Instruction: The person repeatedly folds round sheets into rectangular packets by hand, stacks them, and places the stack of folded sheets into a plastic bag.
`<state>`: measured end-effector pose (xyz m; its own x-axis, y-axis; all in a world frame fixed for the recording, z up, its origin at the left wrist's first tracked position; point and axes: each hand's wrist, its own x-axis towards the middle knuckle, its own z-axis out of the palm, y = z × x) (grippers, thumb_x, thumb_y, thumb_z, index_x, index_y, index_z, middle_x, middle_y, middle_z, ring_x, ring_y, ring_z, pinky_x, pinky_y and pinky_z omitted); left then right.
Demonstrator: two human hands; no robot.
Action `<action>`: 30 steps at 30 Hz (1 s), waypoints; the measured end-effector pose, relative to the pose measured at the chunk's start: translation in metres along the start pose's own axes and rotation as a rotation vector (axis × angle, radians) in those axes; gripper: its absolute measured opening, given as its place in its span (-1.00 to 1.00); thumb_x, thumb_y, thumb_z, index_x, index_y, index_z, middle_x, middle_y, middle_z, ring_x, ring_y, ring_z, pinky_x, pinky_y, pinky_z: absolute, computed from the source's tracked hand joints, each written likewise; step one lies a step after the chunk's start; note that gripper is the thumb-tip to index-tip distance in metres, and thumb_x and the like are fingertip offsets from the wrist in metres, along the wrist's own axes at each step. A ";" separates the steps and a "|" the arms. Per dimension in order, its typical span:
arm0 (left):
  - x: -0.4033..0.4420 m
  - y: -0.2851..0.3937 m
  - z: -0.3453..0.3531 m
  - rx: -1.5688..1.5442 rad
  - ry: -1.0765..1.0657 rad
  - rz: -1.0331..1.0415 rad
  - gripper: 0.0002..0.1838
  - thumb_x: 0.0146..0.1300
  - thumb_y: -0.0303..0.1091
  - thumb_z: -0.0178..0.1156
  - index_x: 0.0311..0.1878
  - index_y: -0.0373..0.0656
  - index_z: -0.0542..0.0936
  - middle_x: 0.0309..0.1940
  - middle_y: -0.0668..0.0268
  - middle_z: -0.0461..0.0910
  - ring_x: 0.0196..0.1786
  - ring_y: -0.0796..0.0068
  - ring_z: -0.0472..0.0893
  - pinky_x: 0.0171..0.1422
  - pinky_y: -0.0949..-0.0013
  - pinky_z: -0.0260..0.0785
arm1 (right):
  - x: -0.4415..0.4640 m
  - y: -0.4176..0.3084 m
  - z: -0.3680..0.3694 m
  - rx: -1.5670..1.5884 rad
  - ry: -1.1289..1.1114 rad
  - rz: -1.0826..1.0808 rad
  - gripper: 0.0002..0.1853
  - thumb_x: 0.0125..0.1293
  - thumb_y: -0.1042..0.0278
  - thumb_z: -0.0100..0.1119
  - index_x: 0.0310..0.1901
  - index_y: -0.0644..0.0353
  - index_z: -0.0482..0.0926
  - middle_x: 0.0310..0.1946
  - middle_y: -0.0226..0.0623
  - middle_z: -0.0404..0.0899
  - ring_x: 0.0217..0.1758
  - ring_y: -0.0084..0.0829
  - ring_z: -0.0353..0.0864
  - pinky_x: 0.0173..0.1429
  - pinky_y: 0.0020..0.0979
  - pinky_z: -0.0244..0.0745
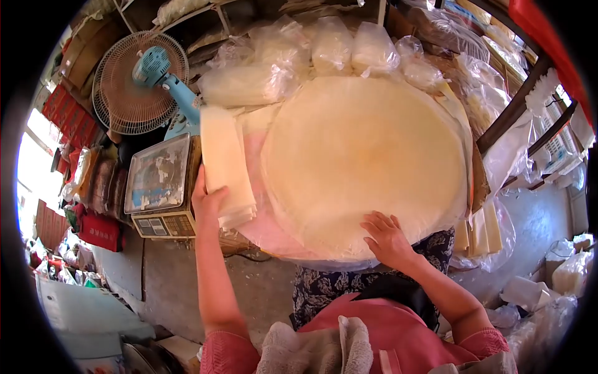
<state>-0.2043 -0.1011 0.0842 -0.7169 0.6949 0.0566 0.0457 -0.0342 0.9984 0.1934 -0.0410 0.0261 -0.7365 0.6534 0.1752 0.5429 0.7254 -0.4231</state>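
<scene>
A large round stack of thin cream-coloured pancakes (367, 156) lies flat in front of me. My right hand (391, 242) rests on its near edge with the fingers spread, touching the top sheet. To the left of the round stack is a long folded stack of pancakes (225, 159), its layers showing at the near end. My left hand (208, 198) grips the side of this folded stack, thumb on top and fingers against the left edge. Pink sheeting (274, 215) shows beneath both stacks.
Several plastic bags of folded pancakes (243, 84) line the back. At left, a tray-topped scale (159, 174) sits on a cardboard box (163, 223), with a blue fan (152, 68) behind it. A dark rack post (514, 103) and more bagged goods (486, 234) stand at right.
</scene>
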 end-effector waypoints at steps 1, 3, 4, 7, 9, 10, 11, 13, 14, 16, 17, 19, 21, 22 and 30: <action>0.006 -0.010 -0.008 -0.014 -0.015 -0.112 -0.26 0.00 -0.71 0.14 0.35 -0.23 0.29 0.07 0.17 0.54 0.01 0.39 0.58 0.08 0.39 0.46 | 0.000 0.002 0.001 0.014 0.002 -0.012 -0.64 0.22 0.36 0.16 0.06 0.19 0.46 0.15 -0.17 0.41 0.31 -0.08 0.29 0.28 0.04 0.18; 0.014 -0.026 -0.019 -0.037 -0.057 -0.336 -0.36 -0.01 -0.65 0.18 0.25 -0.26 0.41 -0.02 0.19 0.59 -0.04 0.40 0.59 0.04 0.37 0.45 | 0.002 0.006 0.003 0.042 0.012 -0.025 -0.65 0.20 0.38 0.17 0.04 0.19 0.48 0.15 -0.18 0.41 0.30 -0.10 0.29 0.27 0.02 0.20; 0.019 -0.031 -0.024 0.037 -0.051 -0.300 -0.42 -0.02 -0.62 0.19 0.18 -0.26 0.45 -0.06 0.21 0.60 -0.08 0.40 0.59 0.00 0.37 0.45 | 0.004 0.008 0.004 0.050 0.007 -0.032 -0.65 0.19 0.38 0.17 0.04 0.19 0.49 0.15 -0.19 0.41 0.31 -0.11 0.29 0.27 0.01 0.20; 0.023 -0.041 -0.023 0.228 -0.041 -0.175 -0.58 -0.02 -0.50 0.24 0.00 -0.27 0.53 -0.18 0.21 0.62 -0.19 0.41 0.58 -0.12 0.33 0.43 | 0.004 0.010 0.008 0.006 0.011 -0.047 -0.65 0.17 0.39 0.15 0.03 0.17 0.51 0.16 -0.23 0.41 0.32 -0.17 0.28 0.28 0.00 0.18; 0.019 -0.015 -0.009 0.732 0.012 -0.107 -0.61 0.03 -0.37 0.22 -0.04 -0.32 0.52 -0.21 0.12 0.62 -0.24 0.35 0.58 -0.12 0.27 0.43 | 0.001 0.014 0.016 -0.082 -0.027 -0.040 -0.65 0.20 0.37 0.11 0.05 0.14 0.51 0.18 -0.26 0.40 0.36 -0.22 0.23 0.31 0.00 0.13; 0.036 -0.043 -0.025 0.751 -0.013 0.134 -0.51 0.06 -0.26 0.24 0.04 -0.35 0.50 -0.18 0.05 0.61 -0.20 0.31 0.58 -0.05 0.25 0.43 | -0.001 0.017 0.019 -0.107 -0.074 -0.017 -0.65 0.22 0.36 0.08 0.07 0.12 0.50 0.20 -0.28 0.39 0.38 -0.24 0.19 0.34 0.00 0.10; 0.048 -0.053 -0.032 0.635 -0.091 0.006 -0.45 0.08 -0.18 0.27 0.09 -0.35 0.50 -0.15 0.09 0.61 -0.14 0.29 0.58 -0.01 0.26 0.42 | -0.005 0.016 0.022 -0.136 -0.060 -0.006 -0.62 0.22 0.35 0.07 0.10 0.12 0.48 0.23 -0.29 0.35 0.41 -0.26 0.15 0.37 -0.01 0.06; 0.064 -0.073 -0.044 0.367 -0.186 -0.264 -0.40 0.12 -0.09 0.29 0.12 -0.33 0.51 -0.11 0.16 0.61 -0.07 0.26 0.58 0.05 0.27 0.40 | -0.010 0.016 0.028 -0.165 -0.057 0.022 -0.57 0.20 0.36 0.07 0.14 0.11 0.45 0.29 -0.32 0.28 0.45 -0.28 0.08 0.43 -0.01 -0.01; 0.072 -0.081 -0.050 0.218 -0.205 -0.401 -0.42 0.13 -0.08 0.30 0.10 -0.33 0.53 -0.10 0.20 0.61 -0.05 0.25 0.58 0.06 0.28 0.39 | -0.011 0.015 0.031 -0.161 -0.066 0.031 -0.55 0.19 0.37 0.07 0.16 0.11 0.44 0.32 -0.33 0.24 0.47 -0.29 0.06 0.45 -0.01 -0.04; 0.053 -0.043 -0.032 0.205 -0.299 -0.485 -0.45 0.10 -0.11 0.32 0.06 -0.34 0.55 -0.10 0.19 0.61 -0.07 0.26 0.58 0.03 0.29 0.40 | -0.010 0.014 0.033 -0.132 -0.081 0.060 -0.54 0.20 0.38 0.05 0.18 0.11 0.43 0.34 -0.33 0.22 0.48 -0.30 0.04 0.46 0.00 -0.06; 0.056 -0.045 -0.030 0.182 -0.297 -0.515 -0.46 0.08 -0.14 0.34 0.04 -0.36 0.55 -0.10 0.17 0.61 -0.09 0.25 0.59 0.01 0.28 0.41 | -0.010 0.014 0.032 -0.107 -0.093 0.063 -0.54 0.21 0.38 0.04 0.19 0.11 0.42 0.35 -0.34 0.20 0.48 -0.30 0.03 0.47 0.00 -0.08; 0.065 -0.052 -0.034 0.144 -0.275 -0.577 -0.47 0.05 -0.19 0.36 0.00 -0.39 0.56 -0.11 0.15 0.62 -0.13 0.23 0.61 -0.03 0.27 0.43 | -0.011 0.016 0.031 -0.110 -0.088 0.056 -0.54 0.23 0.37 0.02 0.21 0.10 0.40 0.36 -0.35 0.19 0.49 -0.31 0.02 0.47 0.02 -0.07; 0.070 -0.053 -0.031 0.212 -0.228 -0.523 -0.51 0.02 -0.25 0.37 -0.02 -0.38 0.57 -0.12 0.13 0.62 -0.17 0.21 0.62 -0.05 0.25 0.44 | -0.014 0.018 0.035 -0.094 -0.040 0.027 -0.52 0.21 0.38 0.04 0.22 0.11 0.39 0.36 -0.33 0.20 0.49 -0.30 0.03 0.47 0.03 -0.08; 0.072 -0.054 -0.030 0.244 -0.203 -0.497 -0.52 0.00 -0.28 0.37 -0.03 -0.37 0.57 -0.13 0.11 0.62 -0.19 0.21 0.62 -0.06 0.23 0.45 | -0.016 0.023 0.041 -0.079 0.005 0.003 -0.49 0.17 0.39 0.07 0.21 0.13 0.39 0.34 -0.30 0.22 0.49 -0.28 0.04 0.46 0.04 -0.08; 0.008 0.005 0.037 0.194 -0.281 0.030 -0.19 -0.03 -0.43 0.40 0.33 -0.29 0.28 0.14 0.01 0.45 0.01 0.11 0.55 0.05 0.23 0.41 | 0.001 -0.002 -0.040 0.981 0.058 0.262 -0.12 0.28 -0.01 0.18 0.46 0.12 -0.10 0.43 -0.12 0.09 0.53 -0.24 -0.04 0.53 -0.06 -0.15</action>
<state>-0.1844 -0.0690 0.0890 -0.4946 0.8674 0.0544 0.2146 0.0612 0.9748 0.2082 -0.0331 0.0628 -0.6073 0.7945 0.0044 0.0945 0.0777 -0.9925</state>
